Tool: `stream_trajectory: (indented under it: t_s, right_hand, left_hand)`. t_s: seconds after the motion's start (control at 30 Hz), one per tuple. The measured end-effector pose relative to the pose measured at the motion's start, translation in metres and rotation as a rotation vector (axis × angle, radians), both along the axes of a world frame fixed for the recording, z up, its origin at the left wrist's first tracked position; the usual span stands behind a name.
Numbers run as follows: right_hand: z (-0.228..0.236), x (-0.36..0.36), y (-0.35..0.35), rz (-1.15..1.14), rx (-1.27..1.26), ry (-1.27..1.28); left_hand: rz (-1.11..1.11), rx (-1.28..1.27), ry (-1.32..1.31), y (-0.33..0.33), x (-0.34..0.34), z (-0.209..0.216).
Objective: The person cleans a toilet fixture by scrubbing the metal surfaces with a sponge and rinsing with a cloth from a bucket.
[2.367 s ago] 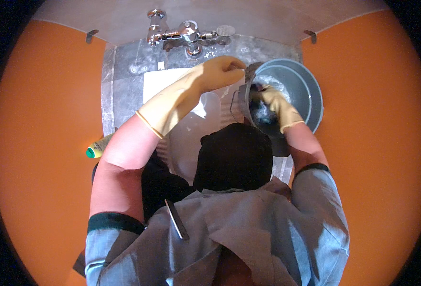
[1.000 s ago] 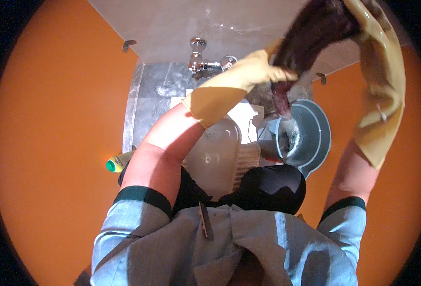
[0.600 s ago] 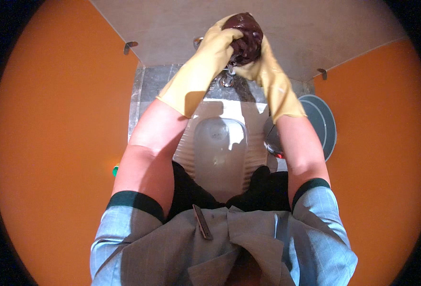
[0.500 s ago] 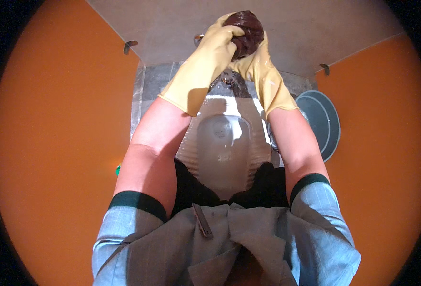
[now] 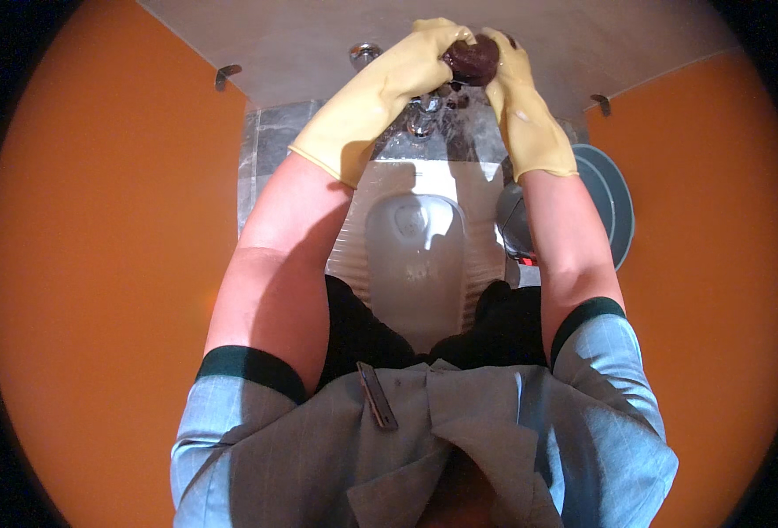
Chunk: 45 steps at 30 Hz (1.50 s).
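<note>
A wet, dark maroon cloth is bunched between my two hands, up by the far wall. My left hand, in a yellow rubber glove, has its fingers closed on the cloth's left side. On the other side, my right hand grips it in a matching glove, with a dark bit of the cloth showing by its fingertips. Beneath the hands are chrome pipe fittings on wet grey tiles. The squat toilet lies below my forearms, its ridged footrests on both sides.
A grey-blue bucket stands right of the toilet, partly behind my right forearm, beside a dark rounded object. A chrome fitting juts from the far wall. Orange partitions with metal brackets close in both sides.
Both hands have shifted slightly right with the cloth, which is now squeezed into a smaller bundle. My right forearm has swung outward, and the chrome fittings show more.
</note>
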State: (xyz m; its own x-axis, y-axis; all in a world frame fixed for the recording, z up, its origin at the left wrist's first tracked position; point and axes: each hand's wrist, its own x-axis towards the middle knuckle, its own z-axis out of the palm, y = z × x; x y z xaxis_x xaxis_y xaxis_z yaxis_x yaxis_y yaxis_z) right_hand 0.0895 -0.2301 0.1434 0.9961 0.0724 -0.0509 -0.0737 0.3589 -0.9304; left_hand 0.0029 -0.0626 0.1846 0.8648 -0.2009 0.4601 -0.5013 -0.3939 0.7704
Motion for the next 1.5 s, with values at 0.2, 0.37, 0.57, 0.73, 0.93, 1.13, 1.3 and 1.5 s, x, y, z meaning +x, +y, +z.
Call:
stream_trajectory:
  t_s: [0.2, 0.37, 0.57, 0.73, 0.93, 1.13, 1.3, 1.5]
  right_hand:
    - [0.066, -0.012, -0.035, 0.041, -0.110, -0.060]
    - [0.106, -0.066, -0.155, 0.200, -0.101, 0.173]
    - [0.017, -0.097, -0.307, 0.415, -0.513, 0.422]
    - [-0.113, -0.073, -0.333, 0.491, -1.013, 0.602]
    - [-0.143, -0.081, -0.301, 0.637, -1.922, 0.402]
    - [-0.001, -0.086, -0.297, 0.488, -1.446, 0.033]
    - [0.130, -0.111, -0.293, 0.441, -0.961, 0.011]
    - [0.192, -0.147, -0.288, 0.019, -0.745, -0.066]
  left_hand:
    - [-0.181, -0.654, 0.427, -0.028, 0.001, 0.009]
    - [-0.475, -0.931, 0.423, -0.118, -0.007, -0.006]
    - [-0.427, -0.710, 0.860, -0.198, -0.047, -0.053]
    - [-0.176, -0.153, 0.673, -0.219, -0.063, -0.044]
    - [-0.288, -0.225, 0.711, -0.232, -0.060, -0.043]
    - [-0.325, -0.053, 0.367, -0.221, -0.037, -0.052]
    - [-0.288, 0.315, 0.124, -0.216, -0.024, -0.030]
    - [-0.390, 0.011, 0.534, -0.231, -0.026, -0.026]
